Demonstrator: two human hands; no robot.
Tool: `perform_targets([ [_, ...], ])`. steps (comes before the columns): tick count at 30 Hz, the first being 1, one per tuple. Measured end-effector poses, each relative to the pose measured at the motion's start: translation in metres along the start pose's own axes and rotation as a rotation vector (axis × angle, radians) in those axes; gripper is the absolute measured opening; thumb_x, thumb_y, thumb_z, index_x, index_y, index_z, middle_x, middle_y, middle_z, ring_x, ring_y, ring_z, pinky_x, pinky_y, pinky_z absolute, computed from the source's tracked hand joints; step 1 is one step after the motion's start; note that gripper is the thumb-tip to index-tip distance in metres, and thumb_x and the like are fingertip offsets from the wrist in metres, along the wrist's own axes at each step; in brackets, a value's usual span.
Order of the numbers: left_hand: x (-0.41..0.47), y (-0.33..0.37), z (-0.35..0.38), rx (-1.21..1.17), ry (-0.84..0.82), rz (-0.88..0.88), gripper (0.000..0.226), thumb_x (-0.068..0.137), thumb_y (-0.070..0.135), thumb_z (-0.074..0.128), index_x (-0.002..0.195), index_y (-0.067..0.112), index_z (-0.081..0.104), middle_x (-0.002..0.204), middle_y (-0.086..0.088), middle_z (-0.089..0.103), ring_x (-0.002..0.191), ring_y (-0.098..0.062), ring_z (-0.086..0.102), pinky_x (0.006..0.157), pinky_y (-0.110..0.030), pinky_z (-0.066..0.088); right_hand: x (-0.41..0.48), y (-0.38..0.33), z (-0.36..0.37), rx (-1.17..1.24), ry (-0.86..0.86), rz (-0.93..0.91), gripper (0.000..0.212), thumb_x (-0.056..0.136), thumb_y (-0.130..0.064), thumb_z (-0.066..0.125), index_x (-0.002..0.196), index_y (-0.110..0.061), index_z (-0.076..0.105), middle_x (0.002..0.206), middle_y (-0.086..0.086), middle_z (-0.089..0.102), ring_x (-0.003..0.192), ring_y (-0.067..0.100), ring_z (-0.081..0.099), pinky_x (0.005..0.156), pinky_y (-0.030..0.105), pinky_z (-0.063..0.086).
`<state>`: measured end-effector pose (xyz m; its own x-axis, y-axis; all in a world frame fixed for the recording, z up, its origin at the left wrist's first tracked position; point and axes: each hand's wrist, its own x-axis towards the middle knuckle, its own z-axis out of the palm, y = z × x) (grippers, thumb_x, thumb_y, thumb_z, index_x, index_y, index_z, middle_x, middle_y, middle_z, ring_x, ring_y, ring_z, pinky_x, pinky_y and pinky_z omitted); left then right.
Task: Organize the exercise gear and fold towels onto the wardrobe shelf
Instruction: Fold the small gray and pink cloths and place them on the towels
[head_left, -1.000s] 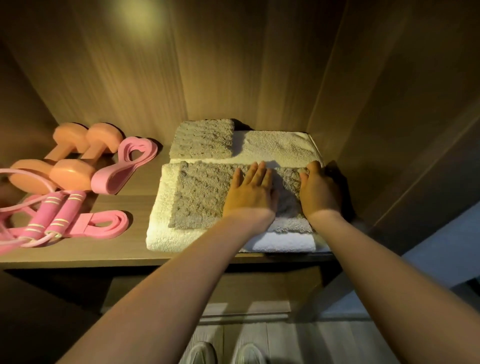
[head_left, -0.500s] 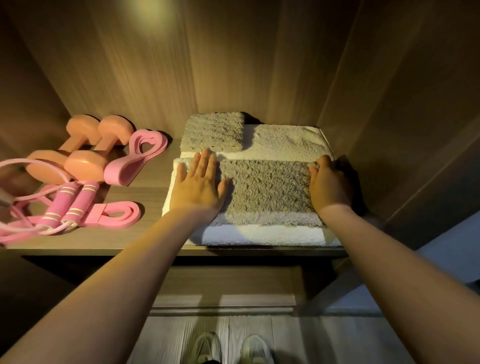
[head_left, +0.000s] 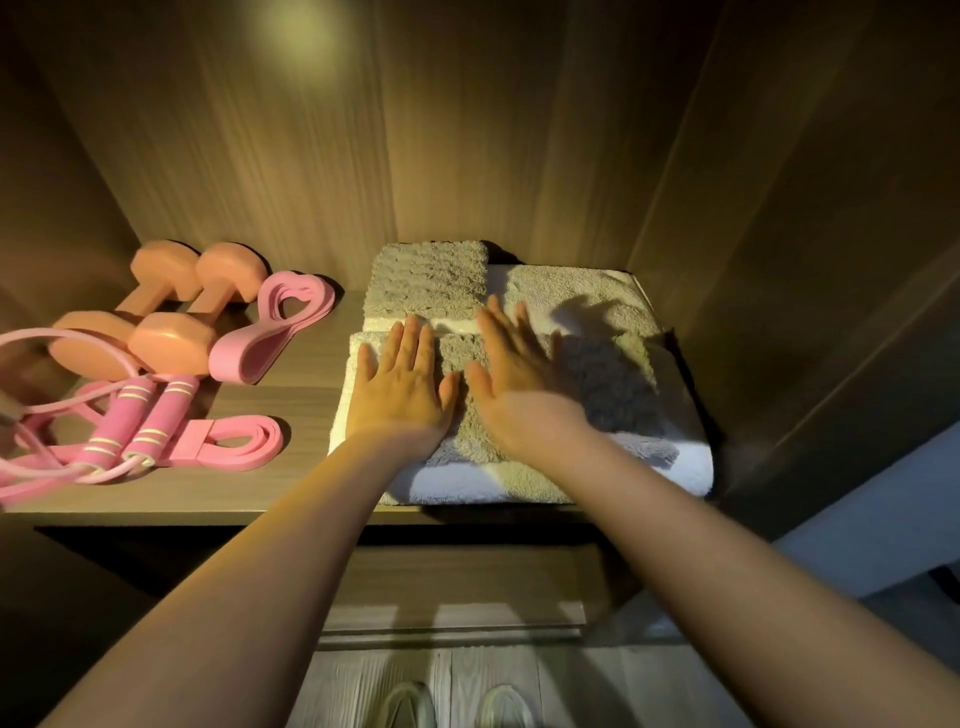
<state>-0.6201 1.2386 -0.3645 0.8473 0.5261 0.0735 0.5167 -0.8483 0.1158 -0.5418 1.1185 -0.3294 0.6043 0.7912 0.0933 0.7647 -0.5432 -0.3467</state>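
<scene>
A folded grey towel (head_left: 602, 384) lies on top of a folded white towel (head_left: 524, 483) at the right of the wardrobe shelf (head_left: 260, 488). Behind it sit a smaller grey towel (head_left: 428, 278) and a pale towel (head_left: 576, 296). My left hand (head_left: 402, 387) rests flat with straight fingers on the grey towel's left part. Beside it, my right hand (head_left: 514, 379) is flat and blurred over the towel's middle. Two orange dumbbells (head_left: 156, 317), a pink jump rope (head_left: 130, 415) and pink resistance bands (head_left: 270, 332) lie at the shelf's left.
The wardrobe's right wall (head_left: 779, 260) stands close against the towel stack, and the back panel (head_left: 363, 156) is just behind it. Another pink band (head_left: 228, 441) lies flat near the shelf's front edge. My shoes (head_left: 452, 704) show on the floor below.
My right hand left the towel's right edge and swept left to the middle, fingers now straight. My left hand stays flat on the towel's left side.
</scene>
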Motion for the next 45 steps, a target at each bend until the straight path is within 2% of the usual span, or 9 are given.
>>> perform_targets([
  [2, -0.001, 0.000, -0.001, -0.009, -0.006, 0.006, 0.065, 0.101, 0.045, 0.011, 0.153, 0.011, -0.011, 0.162, -0.006, -0.015, 0.148, -0.020, -0.017, 0.120, -0.047, -0.006, 0.005, -0.003, 0.013, 0.013, -0.063, -0.007, 0.057, 0.104, -0.038, 0.018, 0.154, -0.029, -0.010, 0.159, -0.016, -0.020, 0.139, 0.004, -0.028, 0.108, 0.034, -0.026],
  [6, 0.000, 0.000, -0.001, -0.024, 0.007, -0.001, 0.064, 0.102, 0.044, 0.012, 0.153, 0.012, -0.009, 0.162, -0.005, -0.014, 0.148, -0.018, -0.016, 0.120, -0.046, -0.006, 0.007, 0.013, 0.028, -0.206, -0.108, 0.012, 0.057, 0.103, -0.043, 0.010, 0.152, -0.028, -0.013, 0.159, -0.012, -0.023, 0.143, 0.012, -0.029, 0.116, 0.042, -0.021],
  [16, -0.001, -0.001, 0.001, -0.034, 0.032, 0.012, 0.065, 0.102, 0.047, 0.012, 0.154, 0.012, -0.006, 0.162, -0.004, -0.011, 0.149, -0.018, -0.013, 0.120, -0.046, -0.006, -0.013, 0.064, 0.022, -0.205, -0.058, 0.068, 0.061, 0.087, -0.069, -0.004, 0.145, -0.055, -0.014, 0.154, -0.021, -0.028, 0.143, 0.014, -0.030, 0.113, 0.047, -0.024],
  [26, -0.002, 0.004, -0.007, 0.031, 0.009, -0.007, 0.067, 0.101, 0.047, 0.012, 0.154, 0.012, -0.007, 0.162, -0.007, -0.012, 0.149, -0.020, -0.013, 0.120, -0.047, -0.007, -0.031, 0.119, 0.003, -0.235, -0.040, 0.235, 0.065, 0.089, -0.071, 0.002, 0.148, -0.049, -0.013, 0.158, -0.016, -0.022, 0.146, 0.016, -0.023, 0.116, 0.053, -0.015],
  [29, 0.002, 0.017, -0.013, 0.203, 0.094, -0.014, 0.072, 0.096, 0.050, 0.006, 0.149, 0.009, -0.021, 0.158, -0.013, -0.023, 0.146, -0.027, -0.021, 0.119, -0.050, -0.009, -0.031, 0.119, 0.007, -0.237, -0.034, 0.244, 0.063, 0.091, -0.068, 0.005, 0.149, -0.048, -0.013, 0.158, -0.016, -0.023, 0.146, 0.017, -0.024, 0.115, 0.053, -0.017],
  [32, 0.006, 0.053, -0.010, 0.223, 0.121, 0.125, 0.075, 0.087, 0.051, -0.004, 0.141, 0.008, -0.032, 0.153, -0.013, -0.032, 0.142, -0.029, -0.028, 0.119, -0.050, -0.009, -0.029, 0.120, 0.010, -0.257, -0.008, 0.244, 0.061, 0.096, -0.059, 0.015, 0.150, -0.045, -0.009, 0.160, -0.014, -0.021, 0.147, 0.019, -0.020, 0.114, 0.052, -0.016],
  [36, 0.002, 0.089, 0.007, 0.068, -0.005, 0.227, 0.068, 0.098, 0.046, 0.012, 0.152, 0.012, -0.014, 0.160, -0.007, -0.019, 0.147, -0.022, -0.019, 0.119, -0.041, -0.011, -0.030, 0.120, 0.013, -0.259, 0.047, 0.239, 0.061, 0.096, -0.060, 0.015, 0.151, -0.044, -0.004, 0.162, -0.012, -0.013, 0.149, 0.020, -0.013, 0.116, 0.054, -0.009],
  [40, -0.003, 0.063, 0.014, 0.076, 0.043, 0.231, 0.070, 0.095, 0.055, 0.002, 0.153, 0.019, -0.011, 0.161, -0.002, -0.015, 0.148, -0.018, -0.016, 0.120, -0.044, -0.009, -0.029, 0.122, 0.013, -0.249, 0.018, 0.251, 0.062, 0.092, -0.068, 0.008, 0.149, -0.048, -0.008, 0.160, -0.016, -0.016, 0.148, 0.017, -0.017, 0.115, 0.051, -0.014],
  [45, -0.016, 0.013, 0.013, 0.094, 0.045, 0.108, 0.072, 0.092, 0.061, -0.006, 0.151, 0.021, -0.014, 0.160, -0.003, -0.017, 0.147, -0.018, -0.018, 0.120, -0.046, -0.007, -0.031, 0.120, 0.010, -0.235, 0.008, 0.243, 0.063, 0.091, -0.069, 0.007, 0.149, -0.049, -0.008, 0.160, -0.017, -0.017, 0.148, 0.017, -0.016, 0.116, 0.052, -0.014],
])
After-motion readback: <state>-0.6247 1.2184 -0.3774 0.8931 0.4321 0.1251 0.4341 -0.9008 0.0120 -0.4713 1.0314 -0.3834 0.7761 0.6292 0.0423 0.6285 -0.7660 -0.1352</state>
